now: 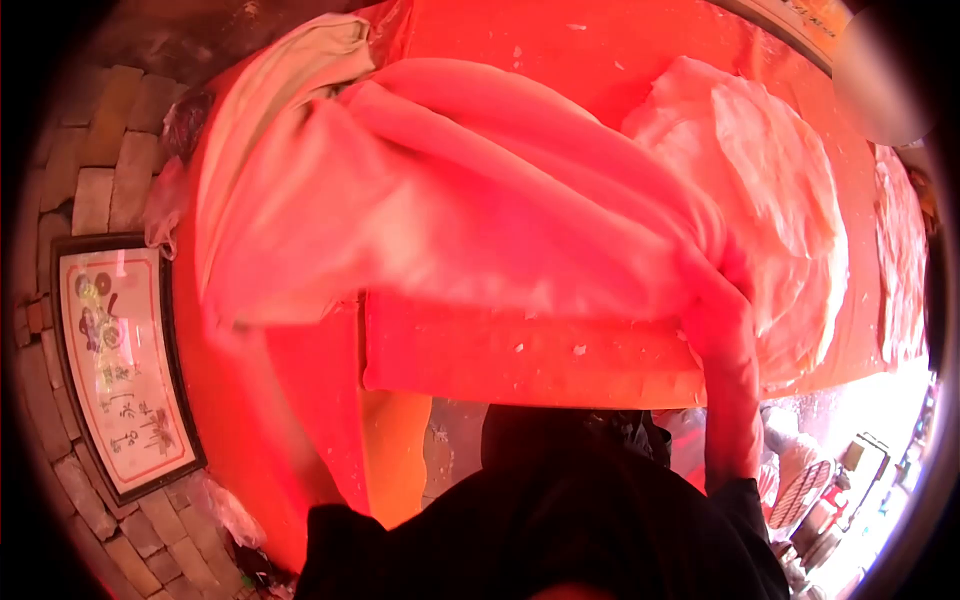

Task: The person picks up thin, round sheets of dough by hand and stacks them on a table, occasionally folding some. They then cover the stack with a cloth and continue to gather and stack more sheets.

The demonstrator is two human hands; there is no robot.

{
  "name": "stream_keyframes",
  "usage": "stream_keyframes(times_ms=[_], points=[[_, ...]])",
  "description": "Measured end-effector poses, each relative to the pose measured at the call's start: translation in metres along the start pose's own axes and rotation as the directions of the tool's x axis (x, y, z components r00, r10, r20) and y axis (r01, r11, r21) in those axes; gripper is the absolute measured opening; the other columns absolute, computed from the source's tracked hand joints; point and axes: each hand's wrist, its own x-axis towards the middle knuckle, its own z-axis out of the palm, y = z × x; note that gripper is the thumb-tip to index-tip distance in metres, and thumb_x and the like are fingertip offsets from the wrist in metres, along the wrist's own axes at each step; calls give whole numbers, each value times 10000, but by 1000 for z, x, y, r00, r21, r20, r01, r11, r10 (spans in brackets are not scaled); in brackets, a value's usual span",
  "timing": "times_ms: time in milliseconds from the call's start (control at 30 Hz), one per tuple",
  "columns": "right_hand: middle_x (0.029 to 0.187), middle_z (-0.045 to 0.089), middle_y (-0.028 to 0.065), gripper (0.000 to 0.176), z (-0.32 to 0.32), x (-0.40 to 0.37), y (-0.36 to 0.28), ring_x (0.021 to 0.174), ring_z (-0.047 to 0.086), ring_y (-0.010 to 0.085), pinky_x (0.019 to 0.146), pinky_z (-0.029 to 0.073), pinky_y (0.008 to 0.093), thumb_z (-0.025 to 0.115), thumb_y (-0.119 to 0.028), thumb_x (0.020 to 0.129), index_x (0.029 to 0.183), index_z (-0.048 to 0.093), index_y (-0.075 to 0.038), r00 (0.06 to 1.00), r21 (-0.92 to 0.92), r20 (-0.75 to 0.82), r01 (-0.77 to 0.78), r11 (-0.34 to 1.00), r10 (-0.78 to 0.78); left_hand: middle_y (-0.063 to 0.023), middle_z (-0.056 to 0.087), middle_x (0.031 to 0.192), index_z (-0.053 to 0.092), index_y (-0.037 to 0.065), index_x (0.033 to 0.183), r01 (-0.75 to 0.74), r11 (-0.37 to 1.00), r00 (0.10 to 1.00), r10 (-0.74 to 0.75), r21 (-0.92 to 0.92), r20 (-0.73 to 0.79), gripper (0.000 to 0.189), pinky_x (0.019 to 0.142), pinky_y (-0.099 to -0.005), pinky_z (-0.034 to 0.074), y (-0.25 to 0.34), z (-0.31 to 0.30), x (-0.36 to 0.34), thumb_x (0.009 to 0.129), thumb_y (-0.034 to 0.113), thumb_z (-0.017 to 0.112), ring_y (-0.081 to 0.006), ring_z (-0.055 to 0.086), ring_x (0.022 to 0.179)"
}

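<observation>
A large, soft cloth (430, 190), pink in the red light, is stretched across the table in long folds, with a beige part at its far left end. At its near left corner is my left hand (235, 335), smeared by motion, closed on the edge. My right hand (712, 275) grips the cloth's right end, where the fabric gathers in folds; its fingers are partly hidden. Just beyond my right hand lies a thick, pale, fluffy pad of wadding (790, 210), partly covered by the cloth.
Red sheeting covers the table (530, 350), with small white scraps on it. Another pale fluffy pad (900, 260) lies at the far right. On the left, a framed panel (125, 370) leans by a brick surface (110, 195). A woven basket-like item (803, 490) is at lower right.
</observation>
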Motion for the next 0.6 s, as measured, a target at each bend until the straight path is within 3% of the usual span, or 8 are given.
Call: stream_keyframes(times_ms=[67, 133, 167, 233, 333, 433, 533, 600], points=[[852, 704, 89, 211, -13, -41, 13, 758, 673, 173, 670, 551, 313, 656, -153, 917, 1052, 664, 10, 993, -7, -3, -116, 993, 116, -137, 637, 1022, 609, -13, 1118, 37, 999, 998, -39, -38, -39, 341, 806, -412, 480, -4, -46, -26, 905, 253, 613, -278, 619, 919], [824, 705, 78, 220, -9, -85, 59, 730, 668, 160, 665, 542, 298, 662, -160, 919, 1045, 677, 20, 935, -22, -19, -354, 935, 353, -141, 638, 1036, 610, -13, 1121, 72, 996, 993, -76, -55, -88, 348, 824, -417, 477, -11, -84, -47, 904, 258, 616, -281, 618, 936], [805, 703, 72, 248, -6, -107, 86, 711, 661, 160, 663, 531, 292, 677, -181, 908, 1044, 685, 26, 882, -30, -23, -471, 882, 470, -143, 639, 1043, 611, -13, 1123, 88, 994, 989, -95, -66, -111, 351, 833, -420, 475, -17, -99, -50, 903, 260, 618, -283, 618, 944], [948, 700, 126, 318, -10, -141, 150, 836, 656, 183, 735, 502, 277, 646, -262, 922, 1059, 683, 23, 674, -354, 16, -687, 635, 739, -147, 640, 1058, 612, -14, 1126, 88, 993, 984, -99, -83, -150, 357, 851, -425, 472, -25, -116, -56, 902, 265, 621, -286, 617, 960], [1059, 688, 69, 333, 6, -131, 112, 877, 639, 165, 749, 503, 288, 651, -231, 907, 1152, 666, -5, 649, -154, 229, -712, 686, 725, -153, 642, 1079, 613, -14, 1131, 14, 996, 990, -26, -89, -141, 367, 878, -433, 466, -11, -114, -47, 901, 272, 626, -291, 615, 985], [1060, 680, 97, 322, 25, -73, 65, 896, 641, 202, 778, 505, 346, 614, -219, 908, 1140, 646, 1, 698, -65, 352, -646, 760, 624, -158, 644, 1101, 615, -15, 1135, -159, 983, 987, 156, -86, -49, 377, 905, -440, 461, 37, -82, -24, 899, 279, 630, -296, 614, 1009], [1061, 672, 125, 311, 42, 13, 3, 916, 643, 238, 808, 507, 404, 576, -207, 908, 1128, 627, 8, 856, -50, 372, -367, 929, 358, -164, 645, 1123, 616, -15, 1140, -398, 905, 908, 412, -151, 81, 387, 932, -448, 456, 123, -28, -14, 898, 286, 635, -301, 613, 1033], [1061, 666, 143, 305, 46, 68, -61, 929, 644, 262, 827, 509, 442, 552, -198, 908, 1120, 614, 12, 920, -24, 368, -135, 991, 134, -168, 647, 1137, 617, -16, 1143, -543, 806, 798, 582, -235, 155, 394, 950, -453, 452, 194, 13, -31, 897, 291, 638, -304, 612, 1050]])
